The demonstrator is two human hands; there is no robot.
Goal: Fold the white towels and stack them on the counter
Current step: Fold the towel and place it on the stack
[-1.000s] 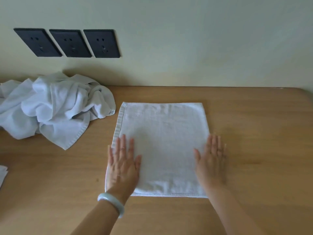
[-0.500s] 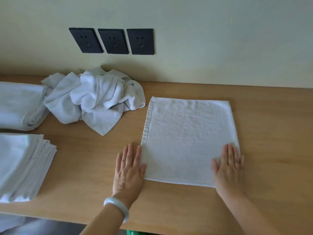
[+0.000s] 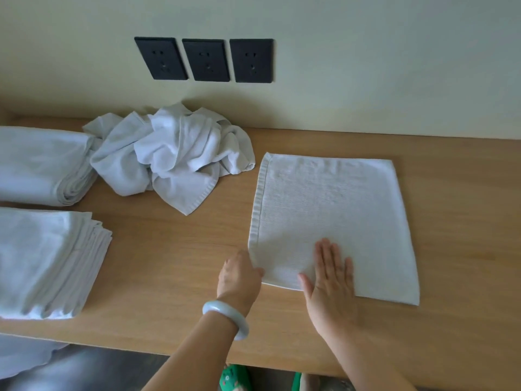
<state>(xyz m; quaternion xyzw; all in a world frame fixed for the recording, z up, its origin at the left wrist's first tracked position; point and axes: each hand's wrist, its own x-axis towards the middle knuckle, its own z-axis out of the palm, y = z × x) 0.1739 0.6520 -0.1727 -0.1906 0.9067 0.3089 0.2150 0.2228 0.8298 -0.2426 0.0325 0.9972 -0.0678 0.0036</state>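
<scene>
Half a second ago both hands lay flat at the two near corners of the towel (image 3: 332, 215), smoothing it. Now the right hand (image 3: 329, 277) has slid across to the near-left part and presses there, fingers straight and together. The left hand (image 3: 239, 275) has tucked its fingers under the near-left corner, out of sight, with the thumb at the hem, so it seems to pinch that corner. The towel itself has not shifted: it lies flat and square on the counter (image 3: 451, 277), at 4 o'clock from the crumpled heap (image 3: 174, 156). The folding looks finished, and this grip likely prepares a lift. The view has swung left, showing the stack (image 3: 48, 261) at 9 o'clock from the hands, well apart, the probable destination.
</scene>
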